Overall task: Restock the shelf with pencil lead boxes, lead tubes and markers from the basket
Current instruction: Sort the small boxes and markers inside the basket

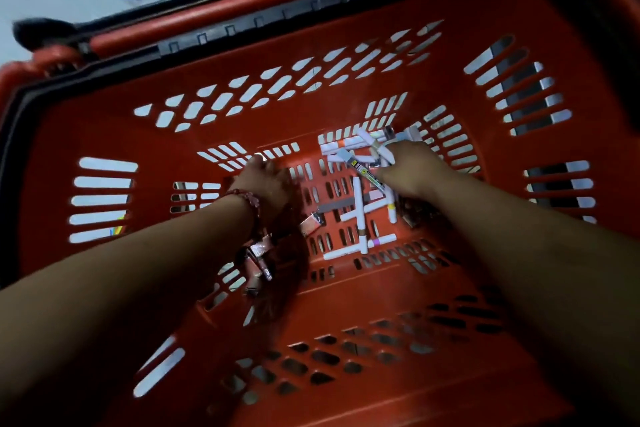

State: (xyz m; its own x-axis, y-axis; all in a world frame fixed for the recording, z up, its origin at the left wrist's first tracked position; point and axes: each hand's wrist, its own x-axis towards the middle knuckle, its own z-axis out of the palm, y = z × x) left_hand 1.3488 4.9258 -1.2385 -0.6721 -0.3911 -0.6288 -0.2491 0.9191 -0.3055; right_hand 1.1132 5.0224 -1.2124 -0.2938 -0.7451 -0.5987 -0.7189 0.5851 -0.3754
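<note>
Red basket point(86, 128) holds the markers point(358, 208) in a crisscross heap touching the right hand point(412, 170), the nearer one. A lead tube point(367, 173) slants toward it, grip impossible to tell. The left hand point(263, 180) rests apart, likewise unclear, with boxes point(258, 253) beneath its wrist.

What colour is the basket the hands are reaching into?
Red-orange basket with slotted walls; clearest in the head view.
</note>
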